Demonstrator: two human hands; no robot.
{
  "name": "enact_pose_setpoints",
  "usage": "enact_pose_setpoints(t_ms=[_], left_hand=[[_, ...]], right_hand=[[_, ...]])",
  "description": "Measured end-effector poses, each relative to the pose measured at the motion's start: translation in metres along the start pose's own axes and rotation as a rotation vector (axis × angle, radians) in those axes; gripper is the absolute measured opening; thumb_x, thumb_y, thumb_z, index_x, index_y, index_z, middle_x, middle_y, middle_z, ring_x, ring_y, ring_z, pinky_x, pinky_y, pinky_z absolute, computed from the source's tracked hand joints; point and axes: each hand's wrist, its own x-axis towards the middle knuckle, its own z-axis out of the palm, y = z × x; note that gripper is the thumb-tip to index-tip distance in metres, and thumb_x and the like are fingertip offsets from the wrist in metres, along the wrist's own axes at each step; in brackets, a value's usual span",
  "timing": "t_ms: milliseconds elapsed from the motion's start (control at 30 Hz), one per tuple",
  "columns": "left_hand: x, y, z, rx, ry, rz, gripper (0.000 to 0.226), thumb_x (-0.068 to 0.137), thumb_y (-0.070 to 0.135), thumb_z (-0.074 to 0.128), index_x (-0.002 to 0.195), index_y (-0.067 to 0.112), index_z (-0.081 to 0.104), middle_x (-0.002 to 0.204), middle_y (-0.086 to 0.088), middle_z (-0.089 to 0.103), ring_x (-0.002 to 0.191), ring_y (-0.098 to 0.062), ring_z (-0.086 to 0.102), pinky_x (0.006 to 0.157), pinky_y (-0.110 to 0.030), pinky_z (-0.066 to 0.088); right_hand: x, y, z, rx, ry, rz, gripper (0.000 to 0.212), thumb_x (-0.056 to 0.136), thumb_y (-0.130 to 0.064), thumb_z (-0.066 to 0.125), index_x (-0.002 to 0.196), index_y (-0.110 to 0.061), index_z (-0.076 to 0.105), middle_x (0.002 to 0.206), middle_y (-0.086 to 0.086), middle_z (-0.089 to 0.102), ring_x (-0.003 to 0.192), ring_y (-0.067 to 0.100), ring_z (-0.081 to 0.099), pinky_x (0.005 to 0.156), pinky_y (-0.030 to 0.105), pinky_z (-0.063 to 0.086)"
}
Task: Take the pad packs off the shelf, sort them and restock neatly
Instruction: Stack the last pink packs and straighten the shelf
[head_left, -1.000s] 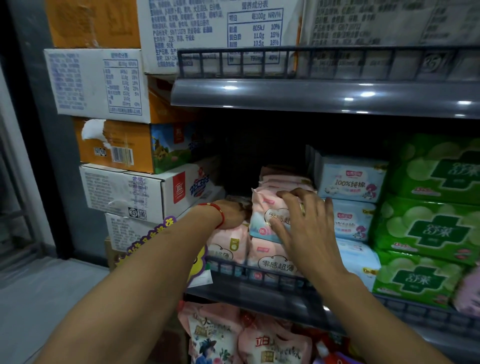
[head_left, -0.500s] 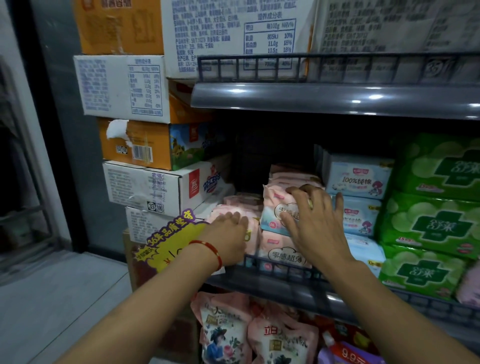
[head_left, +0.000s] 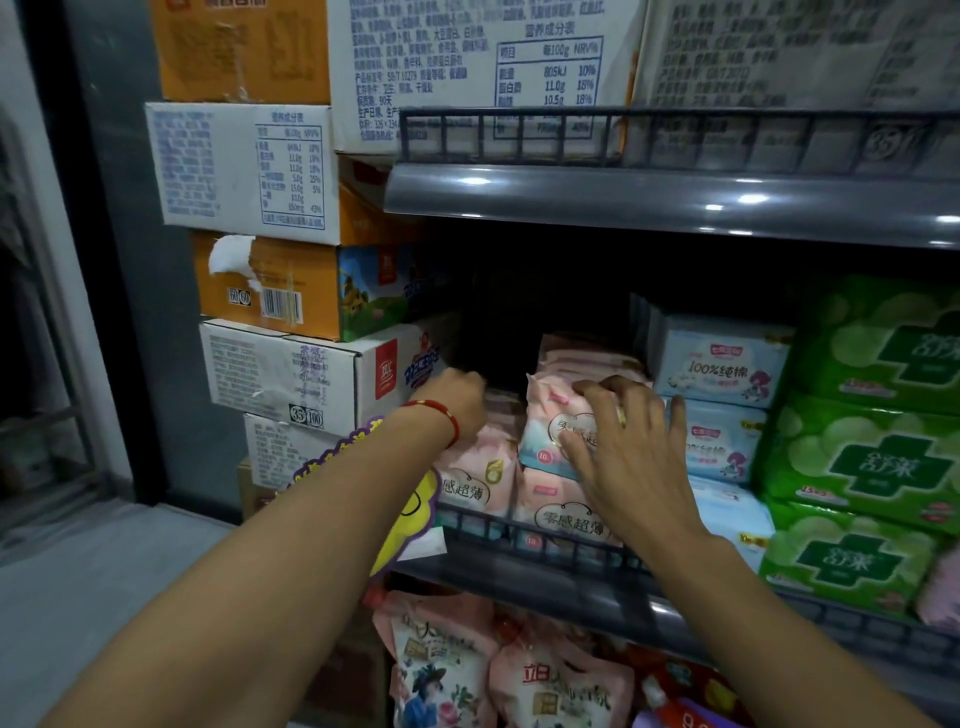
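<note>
Pink pad packs stand in two stacks at the left end of the middle shelf (head_left: 571, 587). My right hand (head_left: 628, 457) lies over the front of the upper pink pack (head_left: 543, 421) in the right stack, its fingers hooked over the pack's top edge and the thumb on its face. Under it sits another pink pack (head_left: 561, 519). My left hand (head_left: 457, 402), with a red bracelet at the wrist, reaches in above the left pink pack (head_left: 475, 480); its fingers are hidden behind the hand. More pink packs lie flat behind, deep in the shelf.
Pale blue pad packs (head_left: 722, 364) stand right of the pink ones, then green packs (head_left: 872, 462). Stacked cardboard boxes (head_left: 291, 374) wall the left side. A yellow price tag (head_left: 410, 514) hangs at the shelf rail (head_left: 545, 551). An upper shelf (head_left: 623, 202) overhangs. Pink bags (head_left: 441, 670) fill the shelf below.
My left hand has lifted off the front of the left pink pack and moved up and back into the shelf. My right hand has stayed on the upper pink pack.
</note>
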Motion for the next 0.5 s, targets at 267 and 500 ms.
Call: enact_pose_setpoints(t_ms=[267, 500], left_hand=[[0.041, 0.007, 0.015, 0.005, -0.165, -0.071, 0.03, 0.095, 0.015, 0.053, 0.121, 0.007, 0.065, 0.121, -0.014, 0.067, 0.105, -0.032, 0.065, 0.082, -0.035, 0.052], [0.059, -0.002, 0.019, -0.2, -0.163, 0.112, 0.038, 0.102, 0.023, 0.054, 0.139, 0.021, 0.06, 0.138, -0.006, 0.06, 0.12, -0.027, 0.058, 0.095, -0.027, 0.044]], right_hand=[[0.0, 0.004, 0.006, -0.008, 0.028, -0.012, 0.05, 0.096, -0.044, 0.058, 0.14, -0.022, 0.049, 0.132, 0.011, 0.05, 0.125, 0.036, 0.048, 0.117, 0.065, 0.026], [-0.001, 0.005, 0.009, 0.015, 0.033, -0.023, 0.045, 0.101, -0.046, 0.044, 0.139, -0.024, 0.048, 0.132, 0.009, 0.047, 0.126, 0.035, 0.047, 0.118, 0.063, 0.026]])
